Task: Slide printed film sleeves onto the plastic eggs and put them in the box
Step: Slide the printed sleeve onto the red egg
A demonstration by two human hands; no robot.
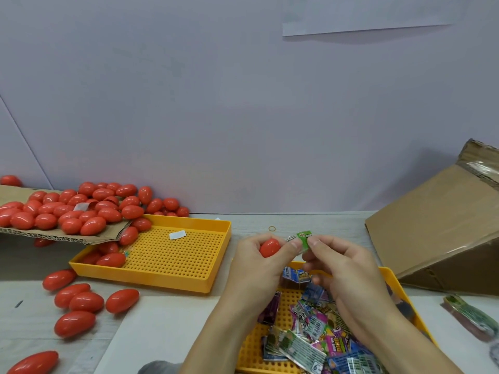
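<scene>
Film sleeve (pixel 303 239), thin and floppy, pinched by right hand (pixel 340 268); left hand (pixel 259 261) grips the slick, hard egg (pixel 270 247).

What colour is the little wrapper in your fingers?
Green, with small print on it: the film sleeve, pinched beside the red egg. Head view.

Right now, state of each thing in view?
left hand: grips red egg, bare
right hand: pinches green sleeve, not yet on the egg
sleeve tray: holds loose sleeves
egg tray: mostly bare, few eggs
cardboard box: tipped on its side
egg pile: unsleeved, on cardboard
</scene>
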